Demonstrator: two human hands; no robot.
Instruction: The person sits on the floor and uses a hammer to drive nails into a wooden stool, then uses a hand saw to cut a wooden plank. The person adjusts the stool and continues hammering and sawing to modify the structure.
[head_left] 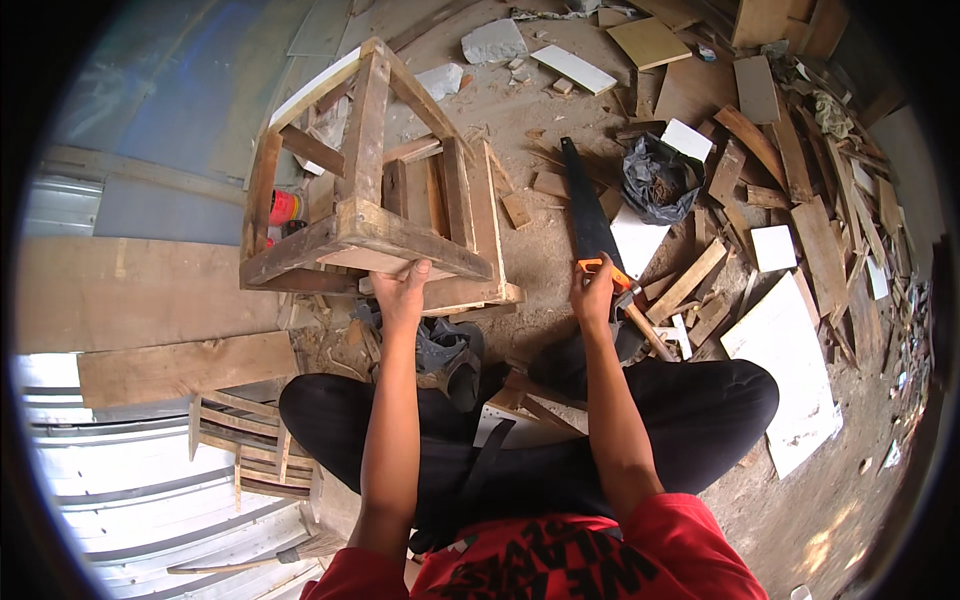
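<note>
My left hand (402,292) is closed on the near lower edge of a small wooden stool-like frame (415,238), thumb on top. The frame is tilted, built of worn brown square legs and rails, and its underside edge hides my fingers. My right hand (593,293) grips the orange handle of a handsaw (590,205). Its long dark blade points away from me over the floor, apart from the frame. Beside the right hand a hammer (648,328) with a wooden handle lies among wood offcuts. My crossed legs (690,405) are below both hands.
A black plastic bag (655,185) stands beyond the saw, right of its blade. Wood scraps (825,235) pile up at the right, with a large white board (790,370) nearer me. A red object (285,207) shows behind the frame. Wooden boards (150,300) lie at the left.
</note>
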